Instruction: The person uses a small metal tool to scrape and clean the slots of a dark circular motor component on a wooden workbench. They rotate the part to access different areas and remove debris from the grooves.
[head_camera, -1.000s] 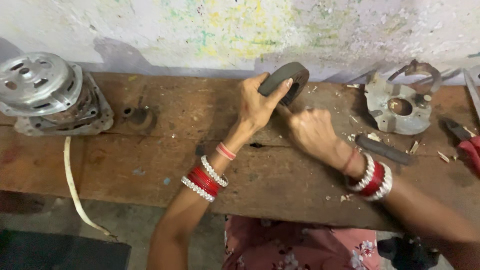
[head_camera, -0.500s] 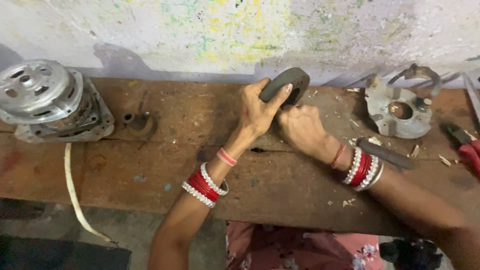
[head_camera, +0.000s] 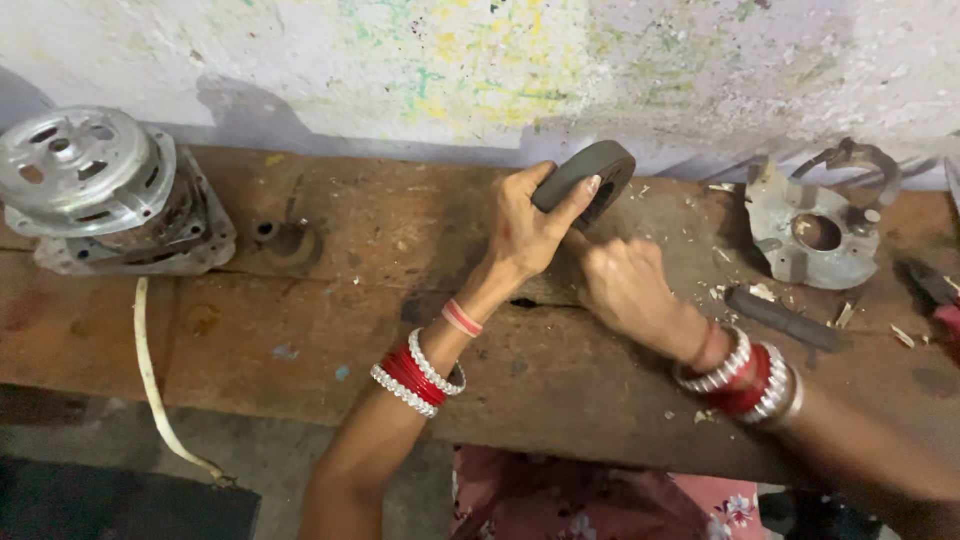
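Grey disc (head_camera: 588, 172) being gripped above the wooden worktop (head_camera: 330, 330).
Left hand (head_camera: 525, 232) is clasping it, fingers curled round; right hand (head_camera: 625, 285) is clenching just beneath.

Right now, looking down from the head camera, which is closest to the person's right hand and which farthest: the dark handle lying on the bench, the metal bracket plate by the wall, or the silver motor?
1. Dark handle, lying on the bench just right of the right hand.
2. Metal bracket plate, farther right, by the wall.
3. Silver motor, far left end of the bench.
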